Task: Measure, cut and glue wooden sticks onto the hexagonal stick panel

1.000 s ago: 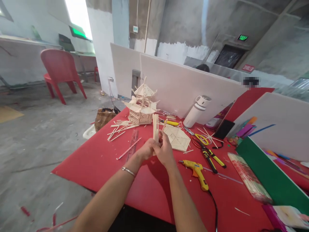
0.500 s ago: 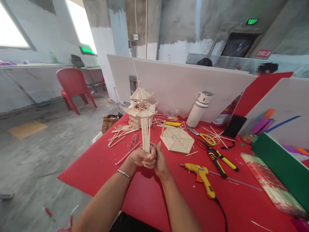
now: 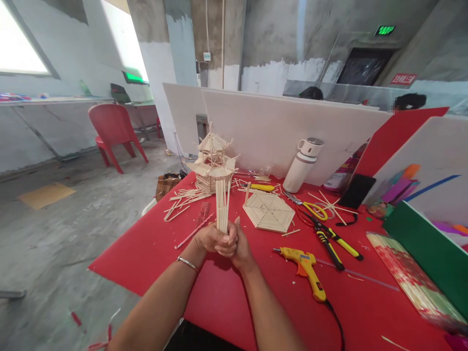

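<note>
In front of my chest I hold a bundle of thin wooden sticks (image 3: 221,209) upright. My left hand (image 3: 215,239) is closed round its lower part. My right hand (image 3: 241,246) presses against the left from the side, closed round the bundle's base with its thumb up; its other fingers are partly hidden. The sticks' tops are uneven, and one at the right leans a little apart. Behind them stands a pagoda model made of sticks (image 3: 213,163). Right of my hands lies a hexagonal stick panel (image 3: 268,212) with a short post at its left corner.
A yellow glue gun (image 3: 305,265), pliers (image 3: 331,241) and scissors (image 3: 314,209) lie at the right on the red tabletop (image 3: 146,253). Loose sticks (image 3: 186,197) and a ruler (image 3: 204,213) are at the left. A white flask (image 3: 302,165) stands before a white partition (image 3: 263,126).
The view has shifted slightly. My hands stay clasped on the bundle, and the stick at its right edge stands a little farther from the others.
</note>
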